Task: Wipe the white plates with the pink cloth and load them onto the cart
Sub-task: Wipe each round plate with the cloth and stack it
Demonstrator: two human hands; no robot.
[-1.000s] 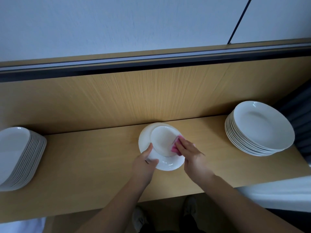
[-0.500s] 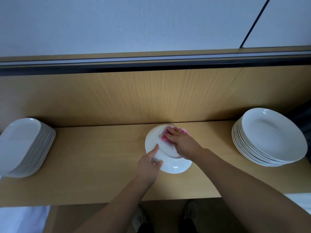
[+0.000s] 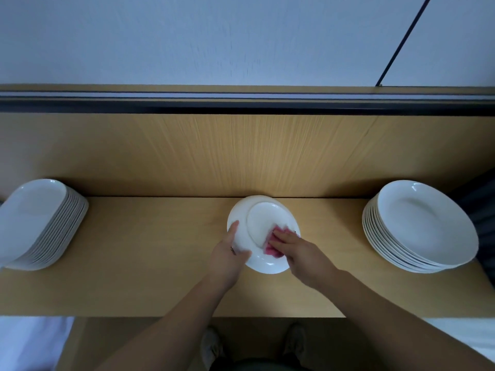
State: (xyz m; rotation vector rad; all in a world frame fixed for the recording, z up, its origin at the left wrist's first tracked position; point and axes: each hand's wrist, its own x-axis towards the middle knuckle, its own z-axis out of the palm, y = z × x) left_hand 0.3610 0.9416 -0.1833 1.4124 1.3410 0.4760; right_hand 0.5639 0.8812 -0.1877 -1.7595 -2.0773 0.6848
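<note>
- Left hand grips the round white ceramic plate by its rim.
- Right hand, fingers flat, presses the crumpled pink cloth onto that plate.

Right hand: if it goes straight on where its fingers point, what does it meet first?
Past the pink cloth that the right hand presses, only the white plate surface; further on, probably the plate's left rim near the left hand.

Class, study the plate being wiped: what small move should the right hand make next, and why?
Probably sweep the pink cloth round to the far side of the plate: the right hand presses it only on the near right part, while the left hand grips the left rim, steadying it.
</note>
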